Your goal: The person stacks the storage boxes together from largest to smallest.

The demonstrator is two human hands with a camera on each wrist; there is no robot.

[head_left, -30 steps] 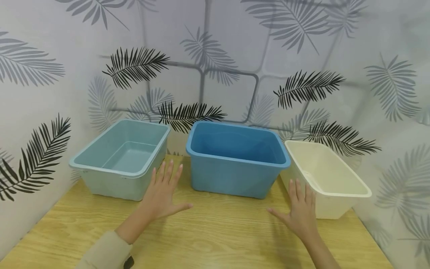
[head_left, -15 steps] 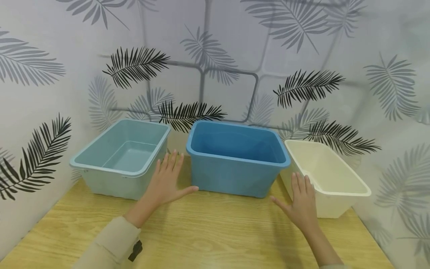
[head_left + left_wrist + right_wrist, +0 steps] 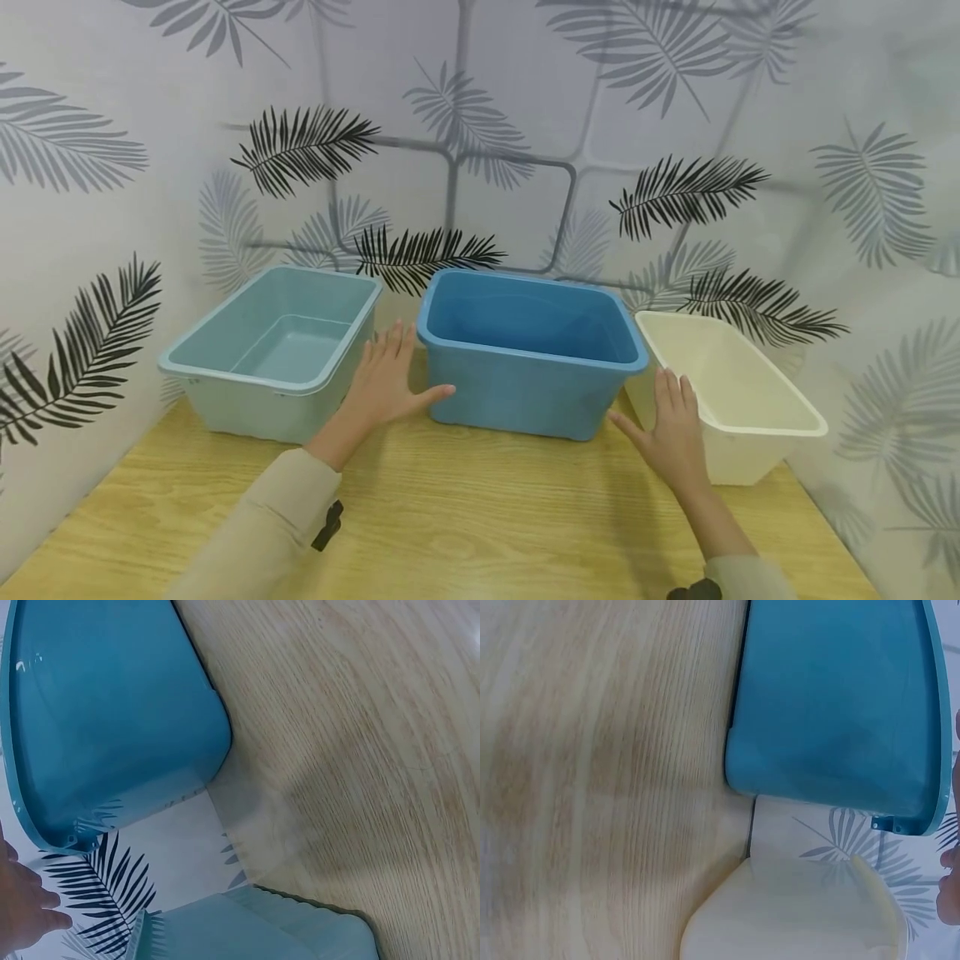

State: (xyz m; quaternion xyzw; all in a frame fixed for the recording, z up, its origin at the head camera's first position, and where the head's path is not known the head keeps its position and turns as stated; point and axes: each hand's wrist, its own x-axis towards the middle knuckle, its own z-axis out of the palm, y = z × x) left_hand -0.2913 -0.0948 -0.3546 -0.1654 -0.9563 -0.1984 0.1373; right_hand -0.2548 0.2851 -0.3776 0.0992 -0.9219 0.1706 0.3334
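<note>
A blue plastic basin (image 3: 525, 396) stands at the back middle of the table, between a pale teal basin (image 3: 255, 412) on the left and a cream basin (image 3: 738, 458) on the right. My left hand (image 3: 386, 387) reaches up with spread, straight fingers near the gap between the teal and blue basins, its thumb in front of the blue one's left end. My right hand (image 3: 672, 433), fingers straight and thumb out, is in front of the cream basin, near the blue basin's right end. Both hands hold nothing. Whether either touches a basin I cannot tell.
The basins stand on a wood-grain table (image 3: 480, 517). Behind them rises a wall (image 3: 510, 100) covered with a leaf pattern. A dark strap end (image 3: 327, 525) shows below my left sleeve.
My left hand has moved forward and to the right, toward the blue basin. My right hand has shifted slightly forward. The basins have stayed where they were.
</note>
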